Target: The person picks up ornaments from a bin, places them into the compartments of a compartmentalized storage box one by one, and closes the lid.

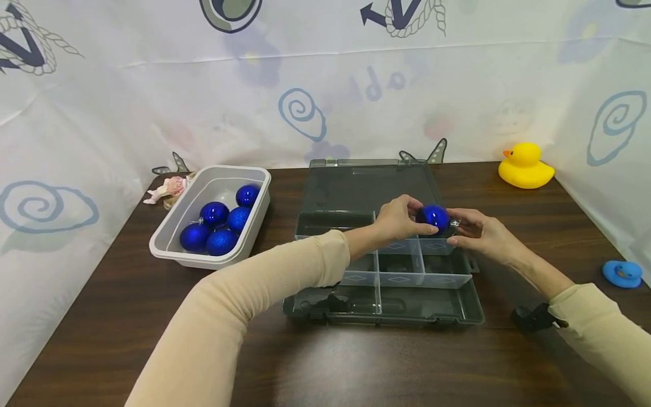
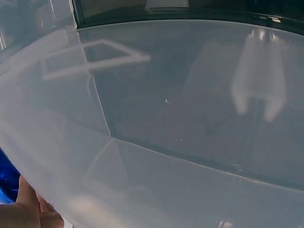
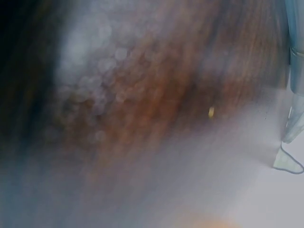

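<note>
A shiny blue Christmas ball (image 1: 435, 218) with a silver cap is held over the right back part of a grey see-through compartment box (image 1: 356, 186). My left hand (image 1: 399, 217) grips the ball from its left side, thumb in front. From the right, my right hand (image 1: 478, 233) has its fingers and thumb around the silver cap (image 1: 454, 224). At the lower left corner of the left wrist view, part of the ball (image 2: 6, 178) shows beside the left hand (image 2: 28, 209). The right wrist view is mostly blurred brown tabletop.
Left of the box stands a white tub (image 1: 161, 240) with several blue balls (image 1: 221, 242). A small pink figure (image 1: 170, 186) lies behind it. A yellow rubber duck (image 1: 526, 167) sits at the back right, a blue duck (image 1: 623, 274) at the right edge. Printed cloth (image 1: 213, 118) surrounds the table.
</note>
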Available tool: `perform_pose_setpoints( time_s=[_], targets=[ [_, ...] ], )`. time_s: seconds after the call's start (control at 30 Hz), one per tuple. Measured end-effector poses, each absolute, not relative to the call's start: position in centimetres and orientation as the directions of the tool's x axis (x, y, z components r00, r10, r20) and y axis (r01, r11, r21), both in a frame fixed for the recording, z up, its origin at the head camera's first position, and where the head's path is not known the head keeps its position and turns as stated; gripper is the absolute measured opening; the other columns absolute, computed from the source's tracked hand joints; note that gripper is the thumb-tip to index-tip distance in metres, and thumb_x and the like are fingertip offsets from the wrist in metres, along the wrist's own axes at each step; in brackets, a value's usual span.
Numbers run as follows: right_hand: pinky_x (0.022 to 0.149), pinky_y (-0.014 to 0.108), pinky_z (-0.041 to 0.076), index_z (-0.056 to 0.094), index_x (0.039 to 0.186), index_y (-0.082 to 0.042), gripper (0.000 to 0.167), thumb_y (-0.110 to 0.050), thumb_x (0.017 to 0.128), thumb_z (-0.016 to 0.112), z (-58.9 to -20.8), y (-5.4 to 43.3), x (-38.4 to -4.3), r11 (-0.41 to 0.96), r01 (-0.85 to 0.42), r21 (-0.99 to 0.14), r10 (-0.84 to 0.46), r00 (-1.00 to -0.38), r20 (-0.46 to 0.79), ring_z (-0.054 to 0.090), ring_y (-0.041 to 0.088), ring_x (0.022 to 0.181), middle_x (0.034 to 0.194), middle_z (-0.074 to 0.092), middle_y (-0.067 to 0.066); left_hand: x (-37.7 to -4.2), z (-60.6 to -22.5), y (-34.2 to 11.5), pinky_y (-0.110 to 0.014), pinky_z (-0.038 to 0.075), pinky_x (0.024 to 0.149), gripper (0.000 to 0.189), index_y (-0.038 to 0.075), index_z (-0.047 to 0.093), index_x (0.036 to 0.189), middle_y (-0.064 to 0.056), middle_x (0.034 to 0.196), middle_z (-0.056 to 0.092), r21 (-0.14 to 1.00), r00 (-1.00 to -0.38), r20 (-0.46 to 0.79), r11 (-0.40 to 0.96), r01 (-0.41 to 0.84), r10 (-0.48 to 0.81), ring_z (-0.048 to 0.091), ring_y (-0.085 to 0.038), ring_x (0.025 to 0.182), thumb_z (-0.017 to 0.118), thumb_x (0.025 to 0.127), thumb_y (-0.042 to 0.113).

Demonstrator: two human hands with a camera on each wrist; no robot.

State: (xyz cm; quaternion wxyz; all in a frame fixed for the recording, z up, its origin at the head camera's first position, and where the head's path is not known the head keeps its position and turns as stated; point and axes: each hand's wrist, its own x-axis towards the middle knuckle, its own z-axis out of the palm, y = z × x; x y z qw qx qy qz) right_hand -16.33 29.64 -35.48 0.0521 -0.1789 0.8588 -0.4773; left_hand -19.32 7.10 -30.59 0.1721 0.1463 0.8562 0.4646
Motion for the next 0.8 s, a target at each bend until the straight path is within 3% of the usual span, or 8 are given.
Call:
perform_pose_setpoints(
  time_s=[0.13, 0.23, 0.3, 0.37, 0.43, 0.5, 0.6, 0.8],
  targets=[
    [0.087, 0.004, 0.039, 0.037, 0.138, 0.007, 0.060, -0.005, 0.087, 0.066, -35.5, 29.6, -16.4, 0.481, -0.258, -0.838, -0.361, -0.929, 0.079, 0.049, -0.011, 0.108, 0.134, 0.040, 0.027, -19.3, -30.7, 7.1, -0.024, 0.050, 0.081, 0.053, 0.006, 0.054, 0.122, -0.007, 0.119, 0.062, 0.856, -0.897, -0.155, 0.509, 0.087, 0.414, 0.057, -0.020, 0.106, 0.079, 0.077, 0.021],
    [0.087, 0.004, 0.039, 0.036, 0.139, 0.007, 0.061, -0.005, 0.087, 0.066, -35.5, 29.6, -16.3, 0.490, -0.260, -0.832, -0.361, -0.929, 0.078, 0.053, 0.015, 0.118, 0.136, 0.039, 0.028, -19.3, -30.7, 7.0, -0.023, 0.050, 0.080, 0.052, 0.007, 0.054, 0.122, -0.006, 0.121, 0.062, 0.867, -0.894, -0.162, 0.493, 0.073, 0.419, 0.058, -0.020, 0.106, 0.078, 0.078, 0.020],
    [0.087, 0.004, 0.039, 0.036, 0.139, 0.007, 0.061, -0.005, 0.087, 0.066, -35.5, 29.6, -16.3, 0.498, -0.263, -0.826, -0.360, -0.930, 0.079, 0.047, 0.035, 0.121, 0.136, 0.039, 0.028, -19.2, -30.5, 6.8, -0.023, 0.051, 0.079, 0.051, 0.007, 0.054, 0.122, -0.006, 0.121, 0.061, 0.873, -0.891, -0.165, 0.483, 0.068, 0.423, 0.058, -0.021, 0.106, 0.078, 0.079, 0.020],
    [0.087, 0.004, 0.039, 0.036, 0.139, 0.007, 0.061, -0.006, 0.087, 0.066, -35.6, 29.4, -16.3, 0.502, -0.262, -0.824, -0.362, -0.929, 0.075, 0.042, 0.043, 0.121, 0.136, 0.038, 0.028, -19.1, -30.3, 6.3, -0.024, 0.051, 0.080, 0.051, 0.007, 0.054, 0.123, -0.007, 0.122, 0.061, 0.879, -0.887, -0.173, 0.473, 0.056, 0.427, 0.058, -0.021, 0.108, 0.077, 0.079, 0.019],
    [0.087, 0.004, 0.039, 0.036, 0.139, 0.007, 0.061, -0.007, 0.088, 0.066, -35.8, 29.3, -16.3, 0.507, -0.262, -0.821, -0.363, -0.929, 0.073, 0.048, 0.034, 0.121, 0.136, 0.039, 0.028, -18.9, -29.9, 5.6, -0.027, 0.051, 0.083, 0.051, 0.006, 0.053, 0.125, -0.007, 0.123, 0.061, 0.887, -0.883, -0.178, 0.460, 0.048, 0.435, 0.056, -0.022, 0.111, 0.076, 0.081, 0.020],
    [0.087, 0.004, 0.039, 0.036, 0.139, 0.007, 0.061, -0.008, 0.088, 0.066, -35.9, 29.3, -16.2, 0.505, -0.263, -0.822, -0.361, -0.929, 0.075, 0.053, 0.014, 0.118, 0.136, 0.039, 0.027, -18.6, -29.2, 4.6, -0.029, 0.050, 0.086, 0.051, 0.006, 0.052, 0.127, -0.007, 0.124, 0.060, 0.902, -0.872, -0.181, 0.430, 0.037, 0.455, 0.055, -0.022, 0.114, 0.074, 0.082, 0.020],
    [0.086, 0.003, 0.040, 0.037, 0.138, 0.008, 0.061, -0.007, 0.087, 0.066, -36.0, 29.3, -16.1, 0.497, -0.282, -0.821, -0.361, -0.927, 0.100, 0.048, -0.013, 0.109, 0.135, 0.040, 0.028, -18.2, -27.7, 2.3, -0.030, 0.049, 0.091, 0.052, 0.006, 0.049, 0.131, -0.007, 0.128, 0.058, 0.937, -0.848, -0.171, 0.349, 0.018, 0.501, 0.054, -0.020, 0.117, 0.070, 0.086, 0.019],
    [0.084, 0.002, 0.040, 0.037, 0.137, 0.009, 0.061, -0.006, 0.087, 0.066, -35.7, 29.4, -16.1, 0.494, -0.301, -0.816, -0.370, -0.922, 0.116, 0.045, -0.020, 0.105, 0.134, 0.039, 0.029, -17.8, -25.5, -5.3, -0.029, 0.047, 0.096, 0.051, 0.003, 0.040, 0.139, -0.013, 0.137, 0.049, 0.989, -0.876, -0.125, 0.128, -0.073, 0.467, 0.052, -0.024, 0.122, 0.060, 0.092, 0.009]
  ],
)
